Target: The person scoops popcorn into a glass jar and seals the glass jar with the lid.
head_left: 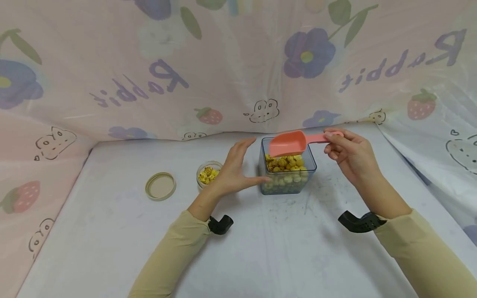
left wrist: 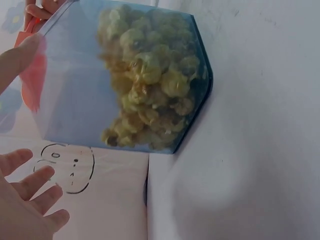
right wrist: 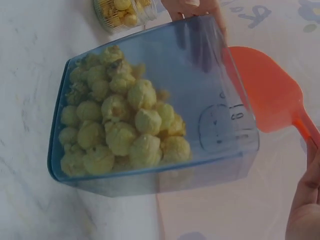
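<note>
A clear bluish square tub [head_left: 288, 182], partly filled with yellow popcorn [head_left: 285, 163], stands upright on the table. My right hand [head_left: 352, 155] pinches the handle of a coral-pink scoop [head_left: 288, 143], whose bowl is over the tub's mouth. In the head view the scoop's bowl looks bare inside. My left hand [head_left: 234, 171] is spread at the tub's left side, thumb toward its near corner; whether it touches the wall I cannot tell. Behind that hand, a small round glass jar [head_left: 201, 184] holding popcorn is partly hidden. The right wrist view also catches the jar [right wrist: 112, 20].
A round, cream-coloured lid [head_left: 160, 186] lies on the white table [head_left: 112, 240] left of the jar. Printed fabric [head_left: 231, 74] with flowers and rabbits hangs behind and at the sides. Black curved pieces [head_left: 220, 224] are strapped at both wrists.
</note>
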Motion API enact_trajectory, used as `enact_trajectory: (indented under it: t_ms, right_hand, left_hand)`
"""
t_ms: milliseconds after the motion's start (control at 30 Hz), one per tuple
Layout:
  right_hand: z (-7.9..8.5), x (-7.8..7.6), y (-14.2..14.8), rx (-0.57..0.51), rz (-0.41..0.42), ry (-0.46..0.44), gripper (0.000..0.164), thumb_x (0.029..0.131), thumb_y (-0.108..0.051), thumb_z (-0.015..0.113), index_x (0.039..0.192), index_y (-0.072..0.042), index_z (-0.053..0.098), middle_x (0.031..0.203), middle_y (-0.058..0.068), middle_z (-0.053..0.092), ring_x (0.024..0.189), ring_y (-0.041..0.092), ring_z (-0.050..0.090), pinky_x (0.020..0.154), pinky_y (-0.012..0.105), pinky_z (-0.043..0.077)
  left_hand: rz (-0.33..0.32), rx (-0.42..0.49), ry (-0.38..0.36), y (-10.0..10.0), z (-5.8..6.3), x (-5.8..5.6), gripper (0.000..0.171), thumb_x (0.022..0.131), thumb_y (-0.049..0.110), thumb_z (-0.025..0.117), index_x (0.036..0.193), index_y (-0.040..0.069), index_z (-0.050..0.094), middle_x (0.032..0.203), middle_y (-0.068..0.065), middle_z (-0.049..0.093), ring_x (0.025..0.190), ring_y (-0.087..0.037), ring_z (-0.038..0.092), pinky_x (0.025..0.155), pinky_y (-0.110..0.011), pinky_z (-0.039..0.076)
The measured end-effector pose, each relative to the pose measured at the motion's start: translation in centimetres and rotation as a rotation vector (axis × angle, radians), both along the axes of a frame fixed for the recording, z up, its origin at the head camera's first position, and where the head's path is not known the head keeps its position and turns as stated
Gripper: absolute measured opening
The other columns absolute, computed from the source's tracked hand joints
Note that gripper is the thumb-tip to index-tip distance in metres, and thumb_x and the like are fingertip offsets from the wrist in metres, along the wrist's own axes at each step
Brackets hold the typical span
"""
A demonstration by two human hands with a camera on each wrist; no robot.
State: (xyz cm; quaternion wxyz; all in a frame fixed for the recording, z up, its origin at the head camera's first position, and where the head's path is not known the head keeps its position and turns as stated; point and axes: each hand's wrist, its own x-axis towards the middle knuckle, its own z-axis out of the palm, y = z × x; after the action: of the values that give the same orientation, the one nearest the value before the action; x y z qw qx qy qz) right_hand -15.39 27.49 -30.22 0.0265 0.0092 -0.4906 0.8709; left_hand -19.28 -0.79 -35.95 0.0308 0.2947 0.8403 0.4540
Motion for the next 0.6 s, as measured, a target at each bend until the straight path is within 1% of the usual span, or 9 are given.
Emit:
enact_trajectory:
  t_ms: [133,200,333,500,600]
  right_hand:
    - [-0.1,-0.1,0.2,0.011,-0.005,0.009,0.013,0.09,0.006,0.059,0.095,0.004,0.071,0.076,0.008,0.069,0.056,0.015,0.063,0.046,0.019,0.042]
    - [-0.2,-0.1,0.3,0.021,-0.009,0.004,0.013,0.09,0.005,0.06,0.095,0.004,0.071,0.076,0.008,0.069,0.056,0.015,0.063,0.046,0.019,0.043]
    - [-0.3,-0.1,0.4,0.06,-0.023,-0.009,0.012,0.09,0.004,0.061,0.094,0.002,0.072,0.075,0.007,0.068,0.056,0.014,0.063,0.046,0.019,0.043]
    - [-0.4,-0.4,0.6,0.116,-0.04,-0.01,0.011,0.09,0.003,0.062,0.093,0.001,0.072,0.073,0.005,0.067,0.056,0.013,0.062,0.046,0.019,0.042]
    - [-0.4,-0.6,0.7,0.118,-0.039,-0.007,0.01,0.09,0.004,0.061,0.092,0.002,0.071,0.072,0.006,0.067,0.055,0.014,0.062,0.046,0.02,0.041]
  left_hand:
    - [-0.037,0.003,0.038,0.7,-0.2,-0.2,0.104,0.07,0.034,0.086,0.151,0.018,0.024,0.154,-0.004,0.025,0.143,-0.022,0.02,0.116,-0.047,0.025]
    - [-0.049,0.001,0.042,1.0,-0.2,-0.3,0.105,0.07,0.035,0.086,0.152,0.02,0.022,0.155,-0.003,0.024,0.144,-0.021,0.019,0.116,-0.047,0.024]
    - [-0.053,-0.011,0.015,1.5,-0.2,-0.4,0.108,0.07,0.037,0.085,0.153,0.023,0.017,0.157,-0.002,0.02,0.145,-0.021,0.016,0.116,-0.05,0.025]
    - [-0.053,-0.015,-0.013,1.7,-0.3,-0.7,0.11,0.07,0.038,0.085,0.154,0.022,0.016,0.158,-0.003,0.018,0.146,-0.022,0.016,0.115,-0.052,0.025]
    - [-0.059,-0.006,-0.024,1.8,-0.3,-1.0,0.11,0.07,0.037,0.085,0.154,0.021,0.016,0.159,-0.003,0.019,0.146,-0.022,0.017,0.115,-0.052,0.024]
